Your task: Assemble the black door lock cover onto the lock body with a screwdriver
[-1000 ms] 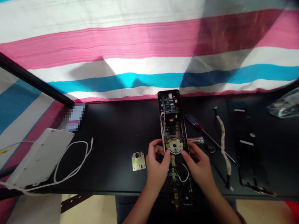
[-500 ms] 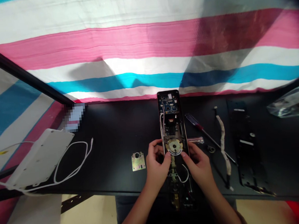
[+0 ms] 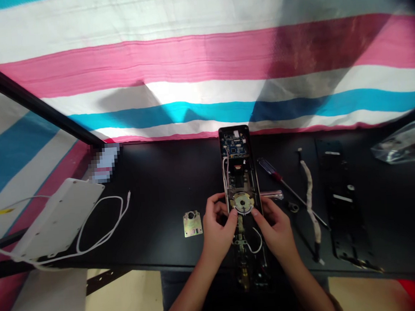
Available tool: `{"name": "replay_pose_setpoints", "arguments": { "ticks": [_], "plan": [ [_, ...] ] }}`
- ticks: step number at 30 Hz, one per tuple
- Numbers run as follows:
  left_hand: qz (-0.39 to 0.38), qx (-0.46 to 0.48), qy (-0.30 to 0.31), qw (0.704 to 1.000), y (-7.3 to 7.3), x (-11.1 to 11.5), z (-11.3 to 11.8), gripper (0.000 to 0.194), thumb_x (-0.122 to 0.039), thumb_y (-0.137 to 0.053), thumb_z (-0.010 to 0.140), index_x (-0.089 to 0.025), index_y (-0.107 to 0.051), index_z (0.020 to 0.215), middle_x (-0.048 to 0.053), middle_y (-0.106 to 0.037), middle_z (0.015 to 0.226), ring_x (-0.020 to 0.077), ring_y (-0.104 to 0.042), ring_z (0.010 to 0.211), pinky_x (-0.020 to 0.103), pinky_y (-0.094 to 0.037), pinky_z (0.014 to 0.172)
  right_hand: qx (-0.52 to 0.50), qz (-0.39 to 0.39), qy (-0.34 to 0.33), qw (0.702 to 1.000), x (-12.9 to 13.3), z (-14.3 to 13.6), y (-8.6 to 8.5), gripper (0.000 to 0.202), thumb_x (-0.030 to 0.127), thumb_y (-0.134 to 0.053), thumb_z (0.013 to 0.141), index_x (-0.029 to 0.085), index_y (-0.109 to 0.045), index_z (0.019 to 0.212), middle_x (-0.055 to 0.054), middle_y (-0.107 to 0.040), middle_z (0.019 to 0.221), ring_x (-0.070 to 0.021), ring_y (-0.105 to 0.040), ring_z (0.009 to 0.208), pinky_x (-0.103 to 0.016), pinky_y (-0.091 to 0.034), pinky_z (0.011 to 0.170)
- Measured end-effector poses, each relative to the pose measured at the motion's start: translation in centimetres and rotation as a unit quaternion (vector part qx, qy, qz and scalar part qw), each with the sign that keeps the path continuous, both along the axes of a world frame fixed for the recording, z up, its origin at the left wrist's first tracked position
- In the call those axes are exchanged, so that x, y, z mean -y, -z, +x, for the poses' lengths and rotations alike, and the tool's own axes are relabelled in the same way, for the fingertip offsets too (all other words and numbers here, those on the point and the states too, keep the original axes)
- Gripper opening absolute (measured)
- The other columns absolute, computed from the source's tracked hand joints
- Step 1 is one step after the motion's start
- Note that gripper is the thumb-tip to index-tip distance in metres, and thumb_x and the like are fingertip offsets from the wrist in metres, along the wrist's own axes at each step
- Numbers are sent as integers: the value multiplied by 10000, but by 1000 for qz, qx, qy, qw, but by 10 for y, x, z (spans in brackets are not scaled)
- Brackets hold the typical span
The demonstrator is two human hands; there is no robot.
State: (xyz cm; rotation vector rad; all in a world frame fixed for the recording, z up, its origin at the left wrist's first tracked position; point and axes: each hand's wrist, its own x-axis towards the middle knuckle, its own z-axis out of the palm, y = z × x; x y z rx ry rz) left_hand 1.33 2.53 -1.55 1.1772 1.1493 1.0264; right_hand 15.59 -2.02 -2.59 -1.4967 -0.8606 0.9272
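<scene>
A long black housing (image 3: 238, 177) with a blue circuit board (image 3: 234, 146) at its far end lies lengthwise in front of me. My left hand (image 3: 217, 223) grips its left side, the thumb on the lower left rim of a round metal disc (image 3: 242, 202). On the other side, my right hand (image 3: 275, 224) holds the right edge, its thumb by the disc's lower right rim. The fingertips under the edges are partly hidden. A thin white wire (image 3: 259, 242) loops inside the housing, below the disc.
Left of my hands lies a square metal plate (image 3: 193, 224); farther left, a white box (image 3: 60, 218) with a white cable (image 3: 106, 238). To the right are screwdrivers (image 3: 276, 175), a wrapped cable (image 3: 308, 191), a long black cover (image 3: 340, 203) and a plastic bag (image 3: 402, 144).
</scene>
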Motion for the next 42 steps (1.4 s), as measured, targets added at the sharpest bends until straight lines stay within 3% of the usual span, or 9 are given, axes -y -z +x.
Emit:
{"name": "replay_pose_setpoints", "arguments": {
  "ticks": [42],
  "plan": [
    [3,2,15,1000,6,1,-2,340,-235,-634,905,-236,-512,1221,2,-630,828,166,-592,760,271,-466,729,-1,-3,-2,1000,4,2,4,398,356,-710,863,225,-634,1231,-83,-763,1119,-243,-735,975,-382,-585,895]
  ]
}}
